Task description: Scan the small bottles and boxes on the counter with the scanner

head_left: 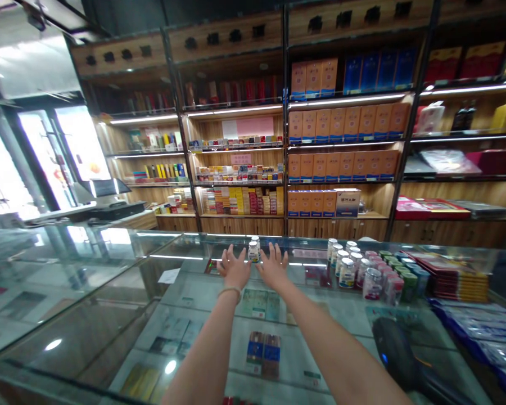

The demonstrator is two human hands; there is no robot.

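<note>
Both my arms stretch forward over the glass counter [181, 320]. Two small white jars [253, 251] stand one behind the other near its far edge, between my hands. My left hand [234, 269] is on the left of the jars, fingers spread and nothing in it, with a thin band round the wrist. On their right, my right hand [274, 267] also has its fingers apart and holds nothing. The fingertips of both hands are close beside the nearer jar; whether they touch it cannot be made out.
Rows of jars and cans [347, 273] stand at the right of the counter, beside stacked red and yellow packs [455, 278] and blue packs [484, 332]. A black handheld scanner [394, 351] lies nearer. Shelves with orange boxes [346, 124] line the back wall.
</note>
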